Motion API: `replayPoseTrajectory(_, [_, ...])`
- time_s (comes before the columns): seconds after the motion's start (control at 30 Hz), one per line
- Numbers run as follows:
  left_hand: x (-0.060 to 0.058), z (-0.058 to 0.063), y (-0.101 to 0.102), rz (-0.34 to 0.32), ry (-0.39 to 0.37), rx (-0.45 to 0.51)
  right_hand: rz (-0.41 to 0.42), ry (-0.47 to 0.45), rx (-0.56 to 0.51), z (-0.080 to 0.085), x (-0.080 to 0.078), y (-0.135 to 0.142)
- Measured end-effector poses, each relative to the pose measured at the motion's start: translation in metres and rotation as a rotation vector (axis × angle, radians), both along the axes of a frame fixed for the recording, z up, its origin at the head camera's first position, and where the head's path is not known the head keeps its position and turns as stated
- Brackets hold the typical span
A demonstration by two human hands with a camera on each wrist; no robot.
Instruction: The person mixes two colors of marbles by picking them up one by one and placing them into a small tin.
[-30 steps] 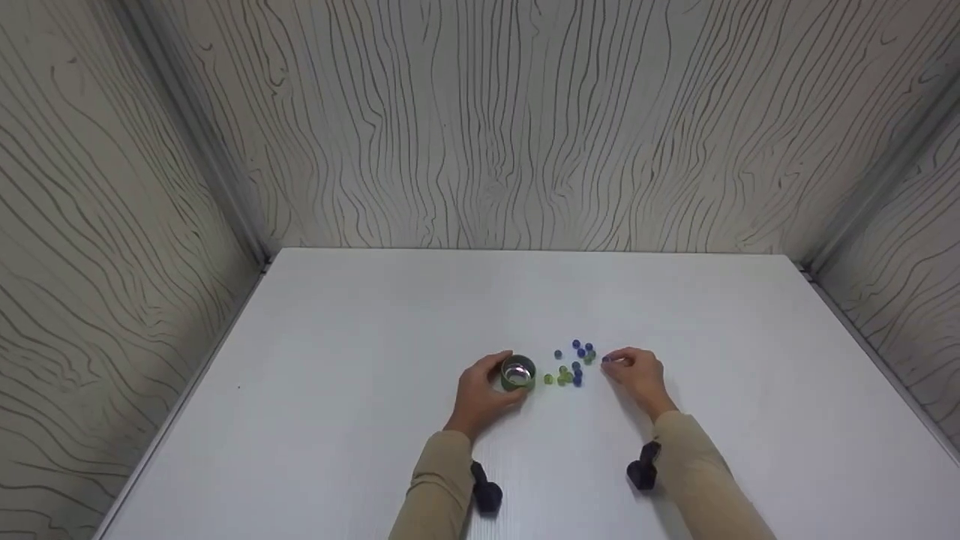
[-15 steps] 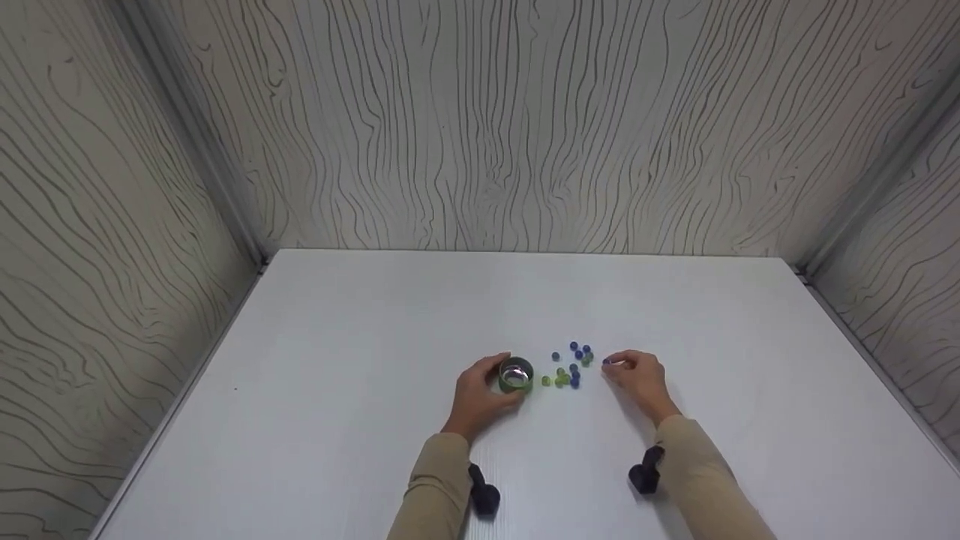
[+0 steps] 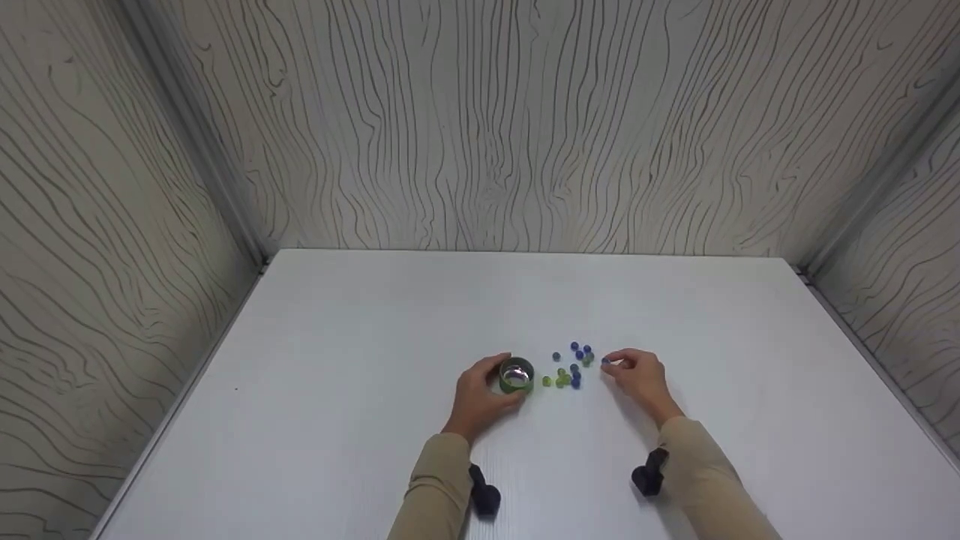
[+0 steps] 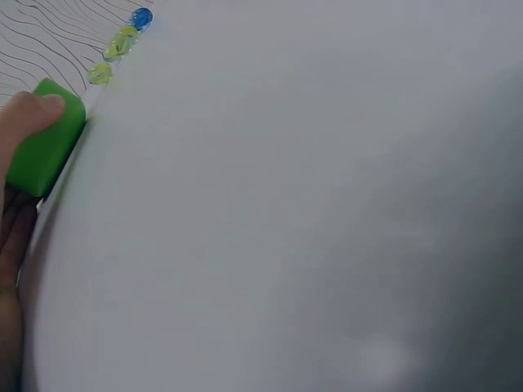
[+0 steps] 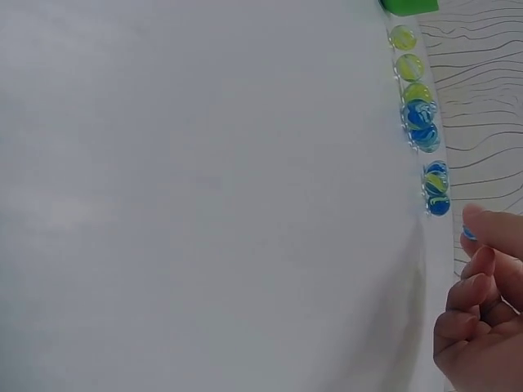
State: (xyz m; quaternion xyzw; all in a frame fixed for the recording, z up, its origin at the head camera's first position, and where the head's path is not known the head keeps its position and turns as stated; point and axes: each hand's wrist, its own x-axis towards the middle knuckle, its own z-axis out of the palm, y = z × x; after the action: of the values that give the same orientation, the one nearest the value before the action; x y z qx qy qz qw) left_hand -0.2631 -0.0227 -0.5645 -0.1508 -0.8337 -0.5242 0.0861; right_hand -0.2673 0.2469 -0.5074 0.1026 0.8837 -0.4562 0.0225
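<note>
My left hand (image 3: 478,397) curls round a small round green container (image 3: 517,375) with a shiny inside, standing on the white table. In the left wrist view the thumb lies against the green wall (image 4: 49,151). To the right of the container, my right hand (image 3: 641,380) pinches a blue marble (image 5: 469,233) between thumb and forefinger, its other fingers curled in. Between the hands lie several loose marbles: yellow-green ones (image 3: 561,381) nearest the container, and blue ones (image 3: 576,382) nearer the right hand. The right wrist view shows them lined up, yellow-green (image 5: 409,68) then blue (image 5: 419,114).
The white table (image 3: 360,330) runs back to a wood-grain patterned wall (image 3: 480,127). Similar panels stand at the left (image 3: 90,247) and right (image 3: 915,195). Black wrist devices (image 3: 485,499) sit at both sleeves.
Almost nothing differs. The right hand stays beside the marbles with the blue marble between its fingertips, while the left hand keeps its grip on the container.
</note>
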Motion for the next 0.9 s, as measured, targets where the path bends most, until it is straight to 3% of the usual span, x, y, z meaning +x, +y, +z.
replayPoseTrajectory(0.4, [0.001, 0.002, 0.0, 0.003, 0.008, 0.005, 0.014, 0.006, 0.032, 0.006, 0.002, -0.006])
replayPoseTrajectory(0.67, [0.002, 0.004, -0.001, 0.005, -0.025, -0.003, 0.025, 0.007, 0.027, 0.01, 0.004, -0.013])
replayPoseTrajectory(0.9, [0.002, 0.004, 0.0, 0.009, -0.011, -0.022, 0.033, 0.071, 0.035, 0.011, 0.005, -0.02])
